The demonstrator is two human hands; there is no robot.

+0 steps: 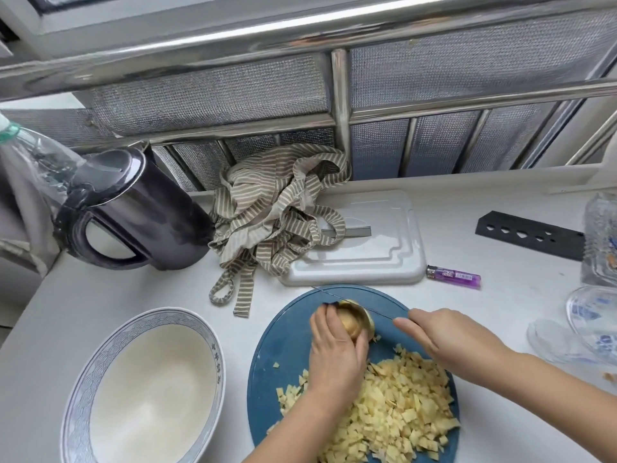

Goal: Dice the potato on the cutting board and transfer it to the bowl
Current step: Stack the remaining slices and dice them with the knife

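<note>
A round blue cutting board (283, 339) lies on the white counter. At its far end my left hand (335, 355) grips a yellow-brown potato piece (355, 320) from behind. My right hand (444, 335) holds a knife; its thin blade (347, 300) runs leftward across the far side of the potato. A heap of small pale potato dice (400, 416) covers the near half of the board. The white bowl (83, 392) with a blue patterned rim stands to the left of the board, with nothing in it.
A dark electric kettle (133, 208) stands at the back left. A striped cloth (273, 212) lies partly over a white board (374, 248). A purple lighter (454, 276), a black holed holder (531, 235) and glassware (591, 322) sit to the right.
</note>
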